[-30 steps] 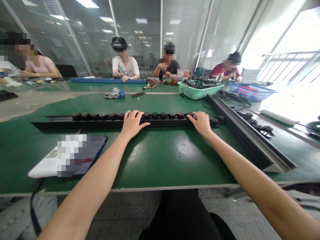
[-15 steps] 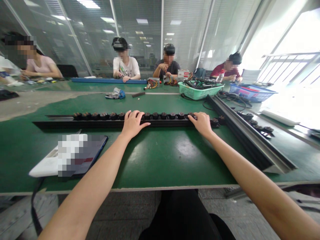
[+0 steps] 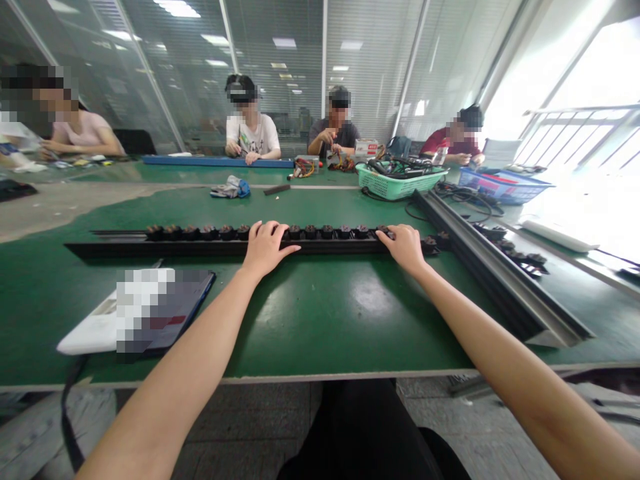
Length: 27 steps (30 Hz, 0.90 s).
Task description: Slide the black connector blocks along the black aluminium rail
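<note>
A long black rail (image 3: pixel 330 246) lies across the table in front of me, with a row of small black socket-like modules (image 3: pixel 327 231) along its far side. My left hand (image 3: pixel 267 247) is curled over this strip left of its middle, fingertips behind it and thumb along the near face. Farther right, my right hand (image 3: pixel 404 245) grips the same strip, its thumb on the modules and its other fingers bent over the far side. The fingertips are partly hidden. Several modules show between my hands.
A second rail (image 3: pixel 505 280) runs diagonally at the right, beside loose modules (image 3: pixel 517 255). A white device (image 3: pixel 95 327) lies near left. Behind are a grey-blue glove (image 3: pixel 231 189), a green basket (image 3: pixel 400 185) and a blue basket (image 3: pixel 505 187). Several people sit across the table.
The near rail's left end has shifted very slightly. Both my hands stay in the same place on the strip.
</note>
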{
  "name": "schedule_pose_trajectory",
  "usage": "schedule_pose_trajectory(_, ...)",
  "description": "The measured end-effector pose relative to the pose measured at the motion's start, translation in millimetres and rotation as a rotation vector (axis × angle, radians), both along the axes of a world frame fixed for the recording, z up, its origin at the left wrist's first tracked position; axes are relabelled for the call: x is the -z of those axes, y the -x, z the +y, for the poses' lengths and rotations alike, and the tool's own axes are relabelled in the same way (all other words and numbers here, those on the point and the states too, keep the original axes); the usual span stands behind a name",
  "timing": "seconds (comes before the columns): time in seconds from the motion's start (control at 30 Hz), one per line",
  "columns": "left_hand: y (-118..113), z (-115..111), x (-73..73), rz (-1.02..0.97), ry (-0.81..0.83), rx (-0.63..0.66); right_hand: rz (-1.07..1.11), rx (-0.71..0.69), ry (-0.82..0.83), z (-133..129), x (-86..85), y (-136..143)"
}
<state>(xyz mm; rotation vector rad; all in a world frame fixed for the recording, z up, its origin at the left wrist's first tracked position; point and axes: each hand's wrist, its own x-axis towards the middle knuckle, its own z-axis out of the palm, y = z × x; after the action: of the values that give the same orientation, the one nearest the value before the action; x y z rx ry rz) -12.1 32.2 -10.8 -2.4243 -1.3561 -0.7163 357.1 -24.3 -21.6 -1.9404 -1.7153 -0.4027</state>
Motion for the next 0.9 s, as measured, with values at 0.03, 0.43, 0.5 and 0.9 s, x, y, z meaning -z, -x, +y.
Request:
schedule_pose_trajectory(0.03,0.0,0.1,-0.1,0.002,-0.001,-0.002,-0.002,0.003,-0.001,0.1,0.0,-0.2)
schedule_pose_trajectory(0.43,-0.5,0.2,0.0,0.021,-0.011,-0.017,0.039,-0.016,-0.003,1.6,0.6,-3.3)
schedule_pose_trajectory(0.5,-0.6,0.0,0.0,0.016,-0.009,-0.013,0.044,-0.015,-0.002,2.2,1.2,-3.9)
schedule_pose_trajectory(0.9,-0.3,1.0,0.9,0.013,-0.007,-0.013,0.045,-0.001,0.002,1.9,0.8,-4.2)
